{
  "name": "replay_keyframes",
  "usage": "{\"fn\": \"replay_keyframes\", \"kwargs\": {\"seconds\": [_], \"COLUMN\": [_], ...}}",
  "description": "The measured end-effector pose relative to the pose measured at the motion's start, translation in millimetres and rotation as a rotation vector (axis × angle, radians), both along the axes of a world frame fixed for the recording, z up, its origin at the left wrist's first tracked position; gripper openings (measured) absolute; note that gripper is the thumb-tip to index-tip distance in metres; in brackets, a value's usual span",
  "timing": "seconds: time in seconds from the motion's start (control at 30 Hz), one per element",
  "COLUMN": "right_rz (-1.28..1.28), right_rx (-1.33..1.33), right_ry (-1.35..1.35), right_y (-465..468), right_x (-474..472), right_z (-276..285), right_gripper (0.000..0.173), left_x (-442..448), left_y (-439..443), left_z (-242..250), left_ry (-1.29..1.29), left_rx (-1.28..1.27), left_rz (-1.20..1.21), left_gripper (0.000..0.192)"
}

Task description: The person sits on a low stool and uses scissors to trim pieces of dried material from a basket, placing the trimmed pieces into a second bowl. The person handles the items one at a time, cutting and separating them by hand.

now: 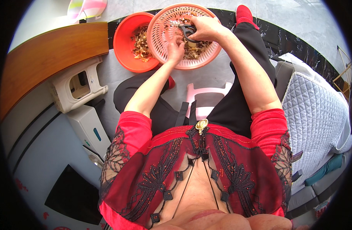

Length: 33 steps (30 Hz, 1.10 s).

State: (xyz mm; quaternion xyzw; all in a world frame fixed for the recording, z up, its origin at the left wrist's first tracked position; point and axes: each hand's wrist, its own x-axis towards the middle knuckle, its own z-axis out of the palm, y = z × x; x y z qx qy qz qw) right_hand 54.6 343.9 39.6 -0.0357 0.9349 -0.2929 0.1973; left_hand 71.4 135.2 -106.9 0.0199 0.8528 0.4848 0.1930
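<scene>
My right hand (207, 28) grips a pair of scissors (187, 32) by the dark handles, the blades pointing left over a pink slotted plastic basket (157, 37). Just below the blades is my left hand (176, 49), its fingertips pinched together above the basket; any small piece between them is too small to make out. Brown, dried-looking pieces of food (194, 53) lie in the basket, mostly under and right of my hands. Left of it, partly covered by its rim, stands a red plastic basin (122, 43) with lighter brown and yellowish pieces (143, 43) inside.
A pink plastic stool (207, 89) stands between my legs. To the left are a wooden panel edge (60, 37), a cream plastic stool (81, 83) on its side and a white box (88, 126). A sofa with a quilted cover (314, 109) is at the right.
</scene>
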Motion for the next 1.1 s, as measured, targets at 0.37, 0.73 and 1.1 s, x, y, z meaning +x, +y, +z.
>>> {"fn": "replay_keyframes", "kwargs": {"seconds": [0.37,0.73,1.1], "right_rz": [0.004,0.029,0.042], "right_rx": [-0.007,-0.062,-0.113], "right_ry": [-0.023,-0.052,0.040], "right_y": [4,6,5], "right_x": [1,-2,1], "right_z": [5,6,-5], "right_gripper": [0.048,0.048,0.039], "left_x": [-9,-6,4], "left_y": [-20,-17,-16], "left_z": [40,70,128], "left_ry": [-0.684,-0.647,-0.803], "left_rx": [0.564,0.492,0.775], "left_rz": [0.192,0.105,0.070], "left_gripper": [0.030,0.033,0.031]}}
